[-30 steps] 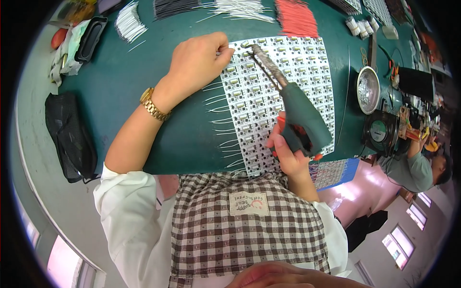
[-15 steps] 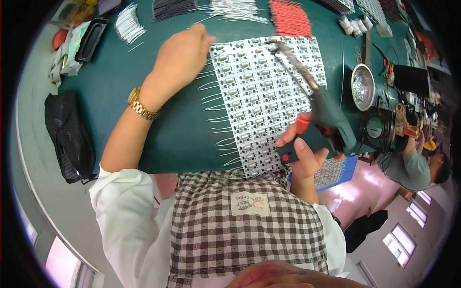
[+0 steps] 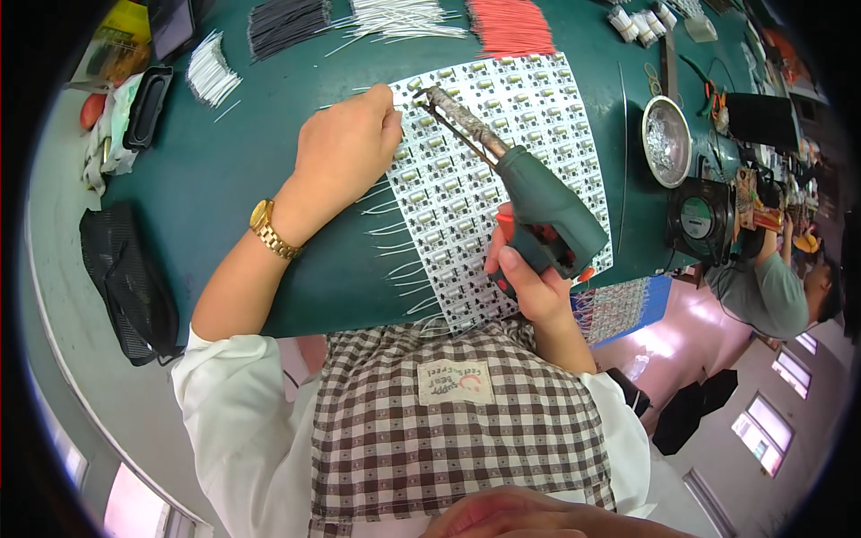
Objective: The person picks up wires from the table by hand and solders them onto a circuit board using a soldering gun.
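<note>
A white circuit-board panel with rows of small components lies on the green table, thin white wires sticking out along its left edge. At its upper left edge my left hand is closed, fingertips bent down against the border; what they pinch is hidden. Short wire ends show beyond the knuckles. My right hand grips a green soldering gun with a red trigger. Its dark tip reaches the panel's upper left corner, just right of my left hand; contact there is too small to tell.
Bundles of white wire, black wire and red wire lie along the back. Right of the panel stand a metal bowl and a black spool. A black mesh bag hangs at left. Another person sits far right.
The soldering gun has swung left and its tip has come to the panel's upper left corner. My left hand has lowered slightly at the left edge, fingers now curled down. The view has shifted a little.
</note>
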Motion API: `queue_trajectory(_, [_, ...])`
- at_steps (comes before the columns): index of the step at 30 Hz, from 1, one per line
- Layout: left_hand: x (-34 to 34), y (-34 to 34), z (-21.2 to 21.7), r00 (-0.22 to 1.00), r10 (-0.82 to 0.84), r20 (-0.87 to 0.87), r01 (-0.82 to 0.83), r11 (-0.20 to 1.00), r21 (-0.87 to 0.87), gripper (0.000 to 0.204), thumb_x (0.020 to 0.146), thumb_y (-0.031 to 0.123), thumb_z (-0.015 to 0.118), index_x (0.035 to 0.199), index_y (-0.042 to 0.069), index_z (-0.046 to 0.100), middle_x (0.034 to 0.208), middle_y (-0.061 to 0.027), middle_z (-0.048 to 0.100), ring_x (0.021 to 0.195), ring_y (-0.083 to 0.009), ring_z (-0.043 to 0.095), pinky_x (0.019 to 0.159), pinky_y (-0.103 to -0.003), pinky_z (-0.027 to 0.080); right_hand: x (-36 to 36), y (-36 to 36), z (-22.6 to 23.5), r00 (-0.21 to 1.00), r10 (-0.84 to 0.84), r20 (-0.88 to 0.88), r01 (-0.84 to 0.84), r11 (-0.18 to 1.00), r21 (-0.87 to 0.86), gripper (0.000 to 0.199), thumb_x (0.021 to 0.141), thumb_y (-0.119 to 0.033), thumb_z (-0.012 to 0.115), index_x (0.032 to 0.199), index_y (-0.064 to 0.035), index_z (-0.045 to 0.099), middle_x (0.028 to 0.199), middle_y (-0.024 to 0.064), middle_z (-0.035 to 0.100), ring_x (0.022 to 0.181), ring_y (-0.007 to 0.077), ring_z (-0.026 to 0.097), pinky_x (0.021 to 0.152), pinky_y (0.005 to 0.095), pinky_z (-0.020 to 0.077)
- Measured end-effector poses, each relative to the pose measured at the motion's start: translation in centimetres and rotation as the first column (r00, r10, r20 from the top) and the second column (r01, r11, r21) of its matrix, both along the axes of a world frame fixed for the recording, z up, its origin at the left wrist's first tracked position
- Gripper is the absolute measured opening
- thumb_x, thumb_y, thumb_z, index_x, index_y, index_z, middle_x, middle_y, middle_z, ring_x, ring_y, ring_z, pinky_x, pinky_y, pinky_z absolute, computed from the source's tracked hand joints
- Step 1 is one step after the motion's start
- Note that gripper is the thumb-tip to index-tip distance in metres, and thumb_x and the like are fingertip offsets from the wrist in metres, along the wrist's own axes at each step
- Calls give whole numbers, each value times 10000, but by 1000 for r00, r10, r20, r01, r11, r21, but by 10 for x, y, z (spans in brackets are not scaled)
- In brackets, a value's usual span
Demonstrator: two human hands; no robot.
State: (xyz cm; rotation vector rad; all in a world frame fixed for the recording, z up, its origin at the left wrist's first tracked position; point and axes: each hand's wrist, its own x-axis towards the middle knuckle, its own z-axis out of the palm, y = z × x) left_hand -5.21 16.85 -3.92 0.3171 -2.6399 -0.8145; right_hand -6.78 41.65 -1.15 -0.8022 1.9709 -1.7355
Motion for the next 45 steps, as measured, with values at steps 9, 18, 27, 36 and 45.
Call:
queue_trajectory(9, [2, 1, 4, 1000, -12, 28, 13, 1000, -25, 159, 869, 178, 556, 808, 37, 513, 691, -148, 617, 625, -359, 594, 566, -447, 459, -3, 2, -5, 998, -52, -41, 54, 997, 47, 149, 759, -5, 641, 906, 14, 625, 783, 72, 622, 653, 168, 583, 603, 289, 465])
queue_trajectory(18, [1, -1, 5, 998, -57, 11, 57, 997, -52, 155, 867, 165, 550, 812, 29, 499, 707, -152, 618, 636, -363, 599, 565, -455, 471, -8, 8, -12, 960, 141, -242, -103, 981, 162, 305, 848, -21, 571, 1142, 31, 510, 791, 73, 581, 650, 121, 544, 576, 255, 444])
queue_trajectory(27, [1, 0, 6, 998, -35, 50, 37, 998, -53, 153, 870, 162, 547, 814, 26, 507, 708, -166, 621, 634, -358, 605, 568, -450, 475, -4, 3, -3, 944, 157, -292, -98, 973, 208, 134, 813, 24, 578, 946, 30, 597, 794, 60, 603, 670, 132, 556, 596, 268, 444])
queue_trajectory(36, [1, 1, 7, 998, -44, 47, 47, 995, -83, 166, 878, 176, 544, 823, 24, 504, 717, -165, 624, 634, -359, 607, 570, -451, 479, -7, 3, -12, 949, 146, -279, -105, 982, 158, 137, 814, 17, 560, 948, 18, 587, 731, 54, 585, 622, 118, 530, 553, 254, 420])
queue_trajectory(45, [-1, -4, 3, 996, -40, 75, 47, 994, -103, 174, 883, 190, 543, 826, 33, 497, 699, -162, 616, 634, -364, 595, 569, -457, 461, 4, 10, -15, 1000, -4, -29, 0, 989, -150, 399, 831, -52, 555, 1216, 15, 474, 722, 76, 568, 558, 94, 490, 516, 230, 405])
